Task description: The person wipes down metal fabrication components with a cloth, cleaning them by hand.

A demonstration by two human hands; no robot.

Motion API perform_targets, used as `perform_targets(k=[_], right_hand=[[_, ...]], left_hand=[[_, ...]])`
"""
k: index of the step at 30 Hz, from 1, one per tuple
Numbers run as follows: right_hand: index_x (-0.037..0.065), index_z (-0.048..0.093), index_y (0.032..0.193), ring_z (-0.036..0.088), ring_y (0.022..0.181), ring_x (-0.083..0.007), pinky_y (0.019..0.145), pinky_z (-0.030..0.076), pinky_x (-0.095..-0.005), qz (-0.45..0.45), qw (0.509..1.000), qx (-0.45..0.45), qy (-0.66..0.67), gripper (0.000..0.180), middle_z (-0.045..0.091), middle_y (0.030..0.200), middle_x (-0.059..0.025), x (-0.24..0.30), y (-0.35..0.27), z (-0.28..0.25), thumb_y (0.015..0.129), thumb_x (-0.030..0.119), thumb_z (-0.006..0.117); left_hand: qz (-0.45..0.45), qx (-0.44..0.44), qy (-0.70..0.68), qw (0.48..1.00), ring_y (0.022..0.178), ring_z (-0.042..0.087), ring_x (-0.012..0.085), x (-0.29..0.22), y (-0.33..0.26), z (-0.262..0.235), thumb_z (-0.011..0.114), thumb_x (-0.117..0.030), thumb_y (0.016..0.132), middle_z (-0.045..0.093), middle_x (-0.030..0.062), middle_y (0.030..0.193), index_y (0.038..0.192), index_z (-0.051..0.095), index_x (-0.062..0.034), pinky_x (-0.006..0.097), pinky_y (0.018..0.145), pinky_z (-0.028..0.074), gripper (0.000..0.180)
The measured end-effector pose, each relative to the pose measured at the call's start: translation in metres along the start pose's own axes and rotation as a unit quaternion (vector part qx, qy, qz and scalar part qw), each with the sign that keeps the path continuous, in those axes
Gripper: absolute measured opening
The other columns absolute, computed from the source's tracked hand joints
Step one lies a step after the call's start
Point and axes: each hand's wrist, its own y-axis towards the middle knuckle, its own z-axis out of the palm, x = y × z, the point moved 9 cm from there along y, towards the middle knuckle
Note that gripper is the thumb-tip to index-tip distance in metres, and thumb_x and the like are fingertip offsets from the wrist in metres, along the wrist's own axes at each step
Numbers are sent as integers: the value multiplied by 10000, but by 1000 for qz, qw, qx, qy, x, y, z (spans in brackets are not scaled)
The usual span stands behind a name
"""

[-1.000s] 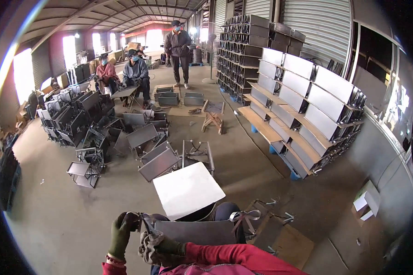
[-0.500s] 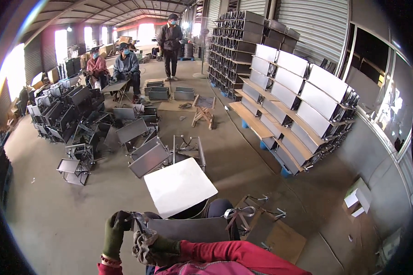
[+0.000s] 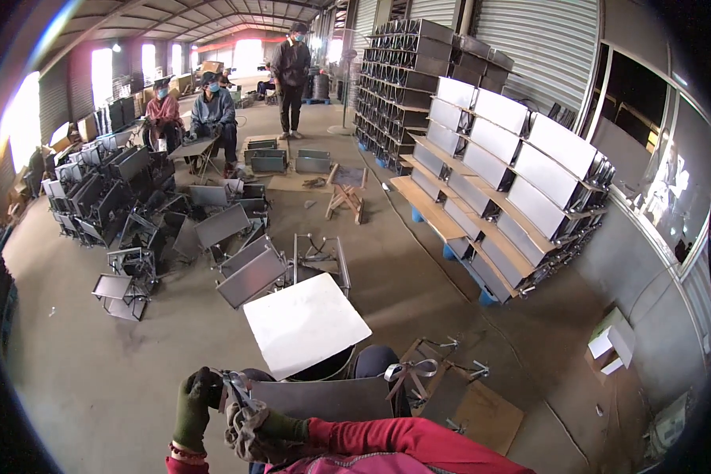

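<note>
A grey sheet-metal panel (image 3: 324,399) lies across my lap, with curved metal strips (image 3: 412,371) standing at its right end. At its left end is a bundle of narrow metal pieces (image 3: 241,387). My left hand (image 3: 201,389), in a dark glove with a green cuff, is closed on the outer side of these pieces. Just below and right of it, my right hand (image 3: 249,433), in a worn grey glove, is closed against the same pieces. Its fingers are partly hidden, and any small part or tool inside cannot be made out.
A white board (image 3: 308,322) rests on a dark round container before my knees. Metal frames (image 3: 253,272) lie beyond it, with a large heap (image 3: 110,189) further left. Stacked panels (image 3: 521,189) stand on a blue pallet at right. Two people sit and one (image 3: 291,75) stands farther back.
The view has shifted slightly, moving the scene a little left. Both hands stay at the panel's left end, with only slight movement. The standing person's arm is lower than before.
</note>
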Motion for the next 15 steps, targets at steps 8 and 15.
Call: perform_targets(k=[8,15], right_hand=[[115,506,841,541,709,-195,539,458,-331,-55,973,-191,-118,136,509,710,-26,10,-8,-7,806,203,603],[164,505,837,531,637,-177,564,452,-330,-49,988,-52,-139,134,508,699,0,6,1,-68,852,292,538]], left_hand=[[33,6,80,996,590,552,128,42,14,-40,465,-322,909,601,42,709,852,593,-30,256,502,416,324],[65,-1,2,998,1021,545,198,54,17,-30,525,-144,811,602,104,1066,1114,554,8,311,889,425,340]])
